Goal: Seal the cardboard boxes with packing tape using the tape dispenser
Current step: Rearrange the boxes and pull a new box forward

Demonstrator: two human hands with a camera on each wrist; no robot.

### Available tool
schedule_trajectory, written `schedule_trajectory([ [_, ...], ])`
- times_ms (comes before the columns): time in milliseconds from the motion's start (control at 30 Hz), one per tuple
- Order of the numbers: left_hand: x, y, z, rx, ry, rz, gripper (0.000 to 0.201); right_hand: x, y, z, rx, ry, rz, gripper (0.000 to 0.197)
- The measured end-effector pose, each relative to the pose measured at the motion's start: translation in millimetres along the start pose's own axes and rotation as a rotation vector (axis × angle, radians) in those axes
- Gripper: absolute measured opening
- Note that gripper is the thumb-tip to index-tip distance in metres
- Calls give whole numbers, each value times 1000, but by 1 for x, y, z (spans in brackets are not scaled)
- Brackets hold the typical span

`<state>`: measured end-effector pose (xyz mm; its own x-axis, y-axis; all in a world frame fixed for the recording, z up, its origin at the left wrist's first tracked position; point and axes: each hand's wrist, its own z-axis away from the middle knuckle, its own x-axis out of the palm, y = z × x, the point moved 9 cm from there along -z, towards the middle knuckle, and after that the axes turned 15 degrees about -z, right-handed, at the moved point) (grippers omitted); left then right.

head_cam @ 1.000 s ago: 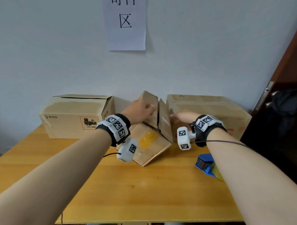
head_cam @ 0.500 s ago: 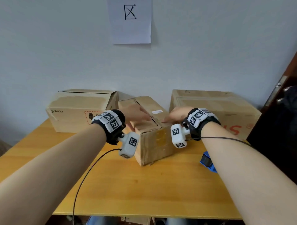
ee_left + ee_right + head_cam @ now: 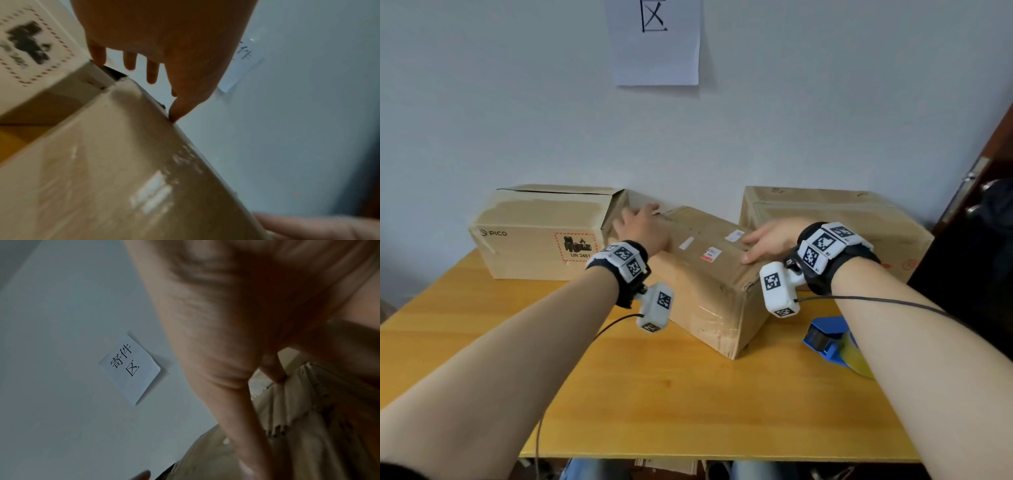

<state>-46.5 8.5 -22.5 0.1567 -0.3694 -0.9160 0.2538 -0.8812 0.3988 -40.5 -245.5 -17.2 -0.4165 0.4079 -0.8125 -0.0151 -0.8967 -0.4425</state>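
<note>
Brown taped cardboard box (image 3: 709,274): between flat left hand (image 3: 643,228) and flat right hand (image 3: 770,240), both resting on top. Blue tape dispenser (image 3: 825,337): under right forearm, head view only. Left wrist view: straight fingertips (image 3: 152,76) at box's far edge.

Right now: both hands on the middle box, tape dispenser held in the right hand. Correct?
Not quite. The right hand rests on the middle box, as does the left hand; the head view shows the tape dispenser lying on the table.

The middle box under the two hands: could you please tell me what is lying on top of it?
On the middle box rest the left hand at its far end, the right hand at its right edge, and a few small labels. Whatever lies beneath the palms is covered.
</note>
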Motion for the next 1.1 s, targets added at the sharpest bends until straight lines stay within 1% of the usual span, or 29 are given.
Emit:
schedule_trajectory([
  [67,12,-13,-10,9,-77,60,67,3,3,0,-2,-6,27,81],
  [100,17,-17,-12,27,-94,72,64,4,3,-1,-4,1,12,82],
  [167,18,-22,-10,17,-92,42,56,7,2,0,-12,5,-47,85],
  [267,12,-31,-7,-38,-69,-14,51,10,-3,1,-19,0,-84,83],
  [367,7,-39,-2,-131,-83,-81,59,11,-7,-1,-46,14,-154,78],
  [433,10,-39,4,-137,-145,-160,65,8,-6,-2,-68,56,-194,69],
  [533,14,-32,14,-63,-196,-305,63,4,-1,-3,-92,127,-264,57],
  [600,8,-25,27,-62,-164,-440,58,0,2,0,-102,163,-298,53],
  [633,2,-17,36,-54,-127,-516,58,-1,4,2,-108,168,-309,51],
  [667,-3,-4,45,-5,-65,-562,58,-3,4,6,-121,182,-319,47],
  [700,-8,15,51,95,11,-556,58,-6,7,10,-134,210,-329,44],
  [733,-11,36,58,223,72,-498,56,-9,10,13,-148,241,-358,40],
  [767,-10,55,66,367,76,-418,56,-12,18,16,-149,275,-407,37],
  [800,-2,73,75,508,23,-365,61,-14,31,18,-140,313,-442,33],
  [833,9,87,84,618,-63,-356,70,-15,46,20,-120,348,-455,30],
  [867,23,97,91,690,-148,-373,79,-16,64,21,-87,376,-446,29],
  [900,35,104,96,723,-198,-384,88,-16,85,21,-42,397,-434,29],
  [933,42,109,97,718,-213,-377,96,-17,105,24,15,405,-416,28],
  [1033,52,115,91,597,-156,-336,110,-6,166,30,184,369,-284,30],
  [1100,55,116,88,517,-123,-345,110,7,199,39,287,323,-147,33],
])
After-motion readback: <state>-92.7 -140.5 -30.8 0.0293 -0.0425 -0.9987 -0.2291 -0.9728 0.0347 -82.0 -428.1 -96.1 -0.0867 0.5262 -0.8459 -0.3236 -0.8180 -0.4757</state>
